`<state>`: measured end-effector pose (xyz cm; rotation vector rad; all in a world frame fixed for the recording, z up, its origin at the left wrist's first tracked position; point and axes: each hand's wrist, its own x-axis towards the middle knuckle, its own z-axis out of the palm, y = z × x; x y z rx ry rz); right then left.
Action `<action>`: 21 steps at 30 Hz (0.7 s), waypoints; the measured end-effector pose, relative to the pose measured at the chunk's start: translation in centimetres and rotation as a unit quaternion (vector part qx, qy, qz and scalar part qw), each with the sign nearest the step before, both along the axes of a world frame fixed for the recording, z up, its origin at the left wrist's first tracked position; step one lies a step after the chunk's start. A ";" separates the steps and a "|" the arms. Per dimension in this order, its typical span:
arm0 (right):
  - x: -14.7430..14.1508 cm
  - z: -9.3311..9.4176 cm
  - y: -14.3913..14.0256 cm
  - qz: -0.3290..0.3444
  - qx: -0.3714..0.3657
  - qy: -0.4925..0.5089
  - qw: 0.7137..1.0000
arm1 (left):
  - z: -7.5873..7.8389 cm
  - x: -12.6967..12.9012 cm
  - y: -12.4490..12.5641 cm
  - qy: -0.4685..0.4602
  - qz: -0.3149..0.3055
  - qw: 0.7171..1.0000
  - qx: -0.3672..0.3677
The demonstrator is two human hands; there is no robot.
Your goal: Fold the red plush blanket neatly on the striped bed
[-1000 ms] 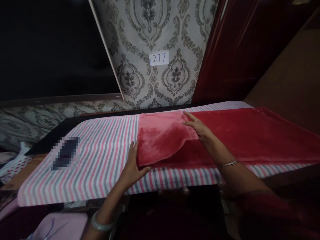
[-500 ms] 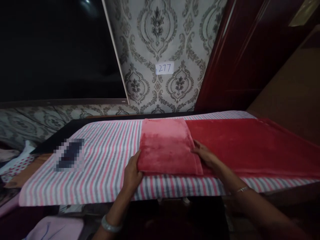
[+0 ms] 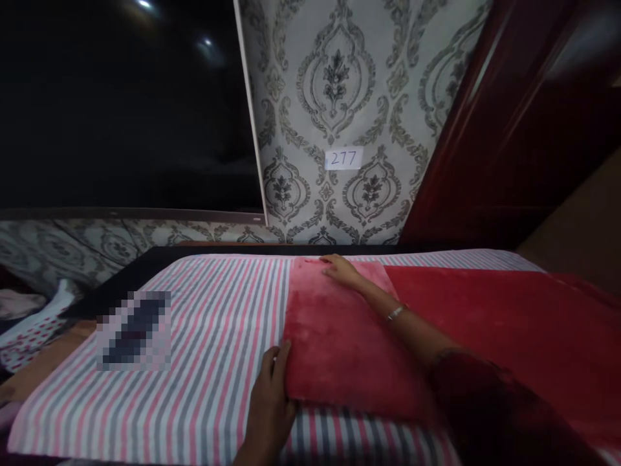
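A red plush cloth (image 3: 490,323) lies along the right part of a table, its left end folded over into a lighter pink-red flap (image 3: 334,336). My left hand (image 3: 269,404) rests at the flap's near left corner, fingers against its folded edge. My right hand (image 3: 342,270) lies flat on the flap's far edge, arm stretched across the cloth. Neither hand lifts the fabric.
The table wears a pink, grey and white striped cover (image 3: 194,343). A blurred dark object (image 3: 133,329) sits on it at the left. Patterned wallpaper with a paper label "277" (image 3: 343,158) is behind. A dark red door (image 3: 514,129) stands at the right; clothes (image 3: 29,323) lie at far left.
The flap, first lifted by my right hand, now lies flat. My right hand slid from its near right corner to its far edge. The view moved closer and lower.
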<state>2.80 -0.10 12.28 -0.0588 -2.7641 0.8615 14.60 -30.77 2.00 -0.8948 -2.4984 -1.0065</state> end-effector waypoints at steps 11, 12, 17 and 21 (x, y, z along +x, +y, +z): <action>-9.6 -1.3 0.5 0.075 -0.059 -0.140 0.986 | -1.8 0.7 0.1 -0.086 0.016 0.996 0.034; -9.7 -1.3 0.6 0.085 -0.070 -0.156 0.982 | -1.9 0.7 0.1 -0.086 0.015 0.995 0.038; -10.5 -0.6 0.0 0.101 -0.122 -0.166 0.973 | -2.0 0.6 -0.5 -0.076 -0.003 0.995 0.064; -11.7 -1.1 -1.6 0.080 -0.127 -0.108 0.983 | -2.1 -0.1 -1.6 -0.037 0.002 0.993 0.116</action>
